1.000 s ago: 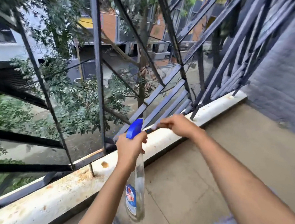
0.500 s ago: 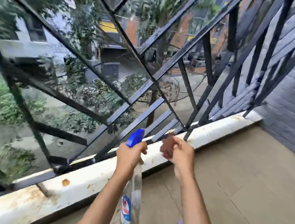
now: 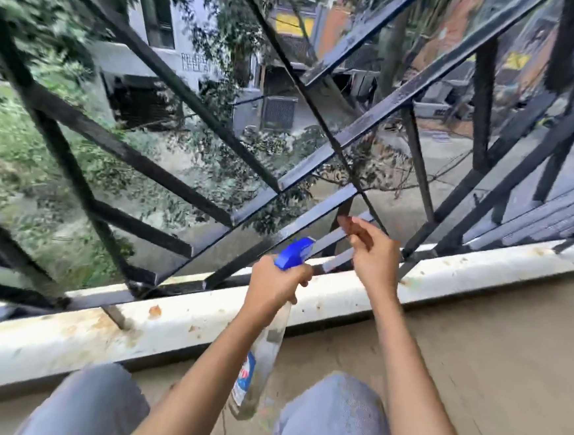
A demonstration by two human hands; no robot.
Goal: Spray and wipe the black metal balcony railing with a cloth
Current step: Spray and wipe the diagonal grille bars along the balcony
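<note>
The black metal balcony railing (image 3: pixel 185 91) fills the upper view ahead of the person, its flat bars crossing on the slant; it stands on a white, rust-stained concrete ledge (image 3: pixel 184 326) that runs from lower left to upper right across the front of the hands. The bar that matters is a low flat slanted bar (image 3: pixel 328 239); its long axis climbs from the ledge at the left up and away to the right, so a stroke along it would travel up to the right or back down to the left.

A clear plastic spray bottle with a blue trigger head (image 3: pixel 264 359) hangs below the left hand (image 3: pixel 275 283), which grips its neck with the fingers curled round; the blue nozzle points up and forward at that bar from just below it. The right hand (image 3: pixel 373 255) is the nearer one to the work; it lies just right of the nozzle, fingers bent and pinching a small brown cloth (image 3: pixel 348 225) that sits at the upper stretch of the bar; whether cloth and metal actually touch is hard to tell through the blur. By my reading the right hand wipes next while the left holds the bottle clear.
</note>
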